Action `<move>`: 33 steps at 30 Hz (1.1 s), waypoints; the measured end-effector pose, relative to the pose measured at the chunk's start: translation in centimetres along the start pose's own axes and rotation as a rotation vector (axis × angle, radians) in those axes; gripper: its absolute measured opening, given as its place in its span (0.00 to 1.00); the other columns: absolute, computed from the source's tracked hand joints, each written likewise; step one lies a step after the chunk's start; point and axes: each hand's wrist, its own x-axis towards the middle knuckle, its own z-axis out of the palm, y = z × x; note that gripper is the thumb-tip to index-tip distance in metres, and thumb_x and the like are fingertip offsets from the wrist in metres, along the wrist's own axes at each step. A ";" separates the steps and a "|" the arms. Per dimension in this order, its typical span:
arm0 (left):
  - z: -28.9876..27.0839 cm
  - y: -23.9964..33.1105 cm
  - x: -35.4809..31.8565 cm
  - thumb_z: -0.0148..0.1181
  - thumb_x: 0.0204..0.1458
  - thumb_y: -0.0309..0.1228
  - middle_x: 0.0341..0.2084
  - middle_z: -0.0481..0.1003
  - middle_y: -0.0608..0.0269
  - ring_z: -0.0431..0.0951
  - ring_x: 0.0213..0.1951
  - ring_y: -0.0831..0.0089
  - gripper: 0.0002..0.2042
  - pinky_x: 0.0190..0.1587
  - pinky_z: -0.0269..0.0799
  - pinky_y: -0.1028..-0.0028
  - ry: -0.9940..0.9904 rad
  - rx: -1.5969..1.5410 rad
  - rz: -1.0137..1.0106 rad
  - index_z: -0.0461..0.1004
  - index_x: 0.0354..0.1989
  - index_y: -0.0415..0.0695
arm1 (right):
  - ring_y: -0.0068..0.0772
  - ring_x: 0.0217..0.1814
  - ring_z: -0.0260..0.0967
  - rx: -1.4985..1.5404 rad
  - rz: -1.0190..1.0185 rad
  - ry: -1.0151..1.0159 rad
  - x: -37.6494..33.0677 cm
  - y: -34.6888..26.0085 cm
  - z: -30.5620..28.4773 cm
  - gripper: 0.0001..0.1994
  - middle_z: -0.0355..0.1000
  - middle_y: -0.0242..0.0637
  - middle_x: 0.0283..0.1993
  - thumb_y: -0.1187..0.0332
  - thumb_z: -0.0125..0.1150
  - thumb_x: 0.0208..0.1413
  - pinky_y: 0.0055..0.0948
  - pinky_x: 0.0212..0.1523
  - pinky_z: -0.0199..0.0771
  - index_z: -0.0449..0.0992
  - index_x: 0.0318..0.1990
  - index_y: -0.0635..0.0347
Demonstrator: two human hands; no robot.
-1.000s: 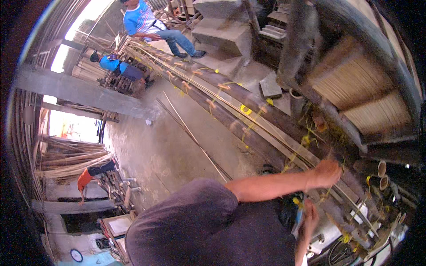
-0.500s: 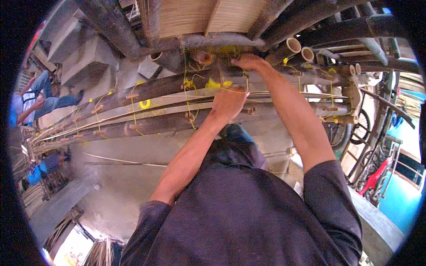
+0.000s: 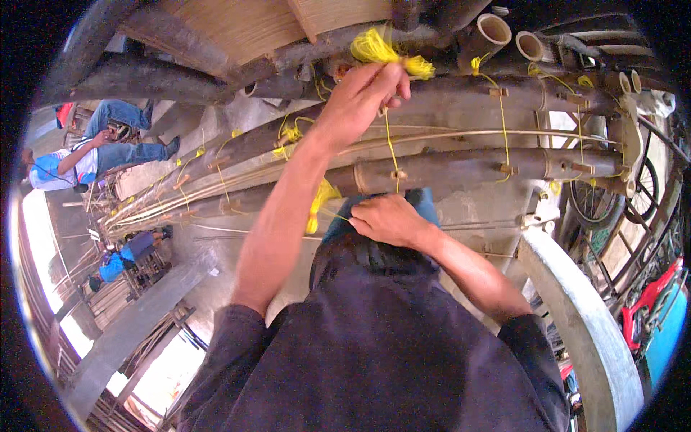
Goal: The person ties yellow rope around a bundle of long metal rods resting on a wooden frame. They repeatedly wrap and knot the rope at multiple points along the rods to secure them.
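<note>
My left hand [image 3: 363,101] is closed around a yellow string bundle [image 3: 374,46] above the far dark bamboo pole [image 3: 450,99]. Lower down, my right hand [image 3: 392,219] pinches a thin yellow string close to my lap. That string runs toward a second yellow hank [image 3: 322,201], which hangs by the near bamboo pole [image 3: 450,168]. Between the two poles a taut yellow string [image 3: 392,144] passes over long thin strips [image 3: 461,135]. Small wooden pegs [image 3: 397,176] stick out of the poles where strings are tied.
Bamboo pipes with open ends [image 3: 494,29] lie beyond the poles at the far right. A seated person in jeans [image 3: 119,147] is at the far left, another in blue [image 3: 126,261] below. A bicycle wheel [image 3: 590,198] and a grey concrete ledge [image 3: 576,302] are on the right.
My right hand has come down from the far pole to near my lap. My left hand has risen to the far pole, now with the yellow bundle in it. The view has shifted.
</note>
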 end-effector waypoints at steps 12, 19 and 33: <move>-15.3 -8.6 8.0 0.42 0.52 0.60 0.27 0.75 0.53 0.76 0.37 0.63 0.30 0.41 0.67 0.65 -0.296 0.869 -0.094 0.75 0.40 0.43 | 0.43 0.57 0.60 -0.695 0.271 -0.183 -5.5 -4.4 -1.0 0.23 0.64 0.46 0.53 0.68 0.64 0.39 0.38 0.52 0.64 0.71 0.48 0.60; -19.9 -4.3 -9.2 0.47 0.55 0.51 0.34 0.77 0.54 0.77 0.38 0.60 0.22 0.42 0.70 0.66 -0.015 0.547 0.020 0.73 0.44 0.44 | 0.27 0.42 0.69 1.024 0.892 0.301 4.9 -7.5 10.7 0.20 0.70 0.41 0.41 0.66 0.58 0.52 0.25 0.46 0.67 0.68 0.52 0.62; -13.4 -7.6 -17.7 0.54 0.50 0.35 0.21 0.75 0.54 0.77 0.25 0.58 0.09 0.29 0.72 0.63 0.250 0.932 0.122 0.77 0.26 0.45 | 0.49 0.42 0.69 -0.413 0.251 0.088 29.2 -5.0 -6.2 0.17 0.72 0.50 0.37 0.59 0.45 0.57 0.41 0.44 0.67 0.72 0.46 0.60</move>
